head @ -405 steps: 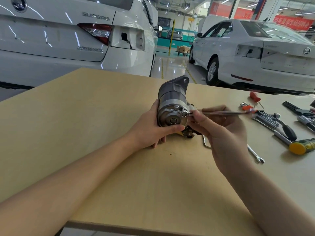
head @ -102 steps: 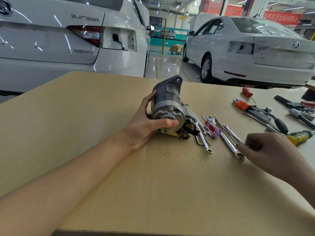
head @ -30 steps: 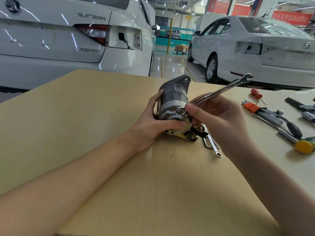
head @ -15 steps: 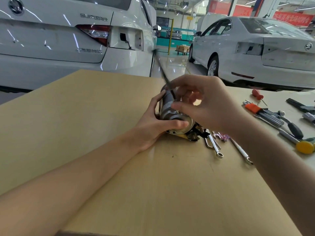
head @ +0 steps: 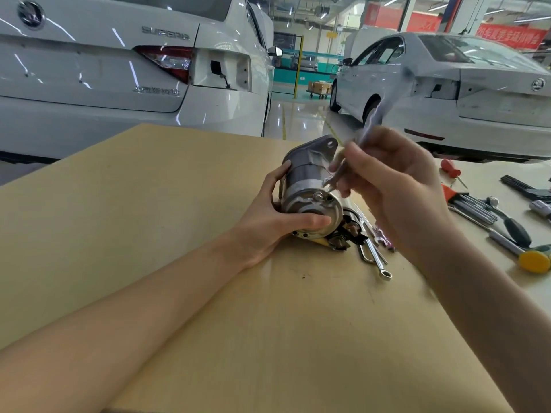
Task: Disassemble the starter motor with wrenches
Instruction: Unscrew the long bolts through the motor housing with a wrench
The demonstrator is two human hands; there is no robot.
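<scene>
The starter motor (head: 310, 177), a grey metal cylinder with a shiny end cap facing me, lies on the wooden table (head: 149, 234). My left hand (head: 268, 216) grips it round the end cap, thumb across the front. My right hand (head: 393, 186) is raised just right of the motor and holds a thin steel wrench (head: 369, 126), blurred by motion, with its lower end close to the bolts at the top of the end cap. Whether the wrench touches a bolt cannot be told.
Loose wrenches (head: 377, 260) lie right of the motor, partly under my right arm. Farther right are an orange-holdered hex key set (head: 468, 204), a red screwdriver (head: 450, 168) and a yellow-ended tool (head: 533, 259). Two white cars stand beyond the table.
My right hand has swung the wrench from leaning up-left over the motor to standing up-right of it. My left hand and the motor stay put.
</scene>
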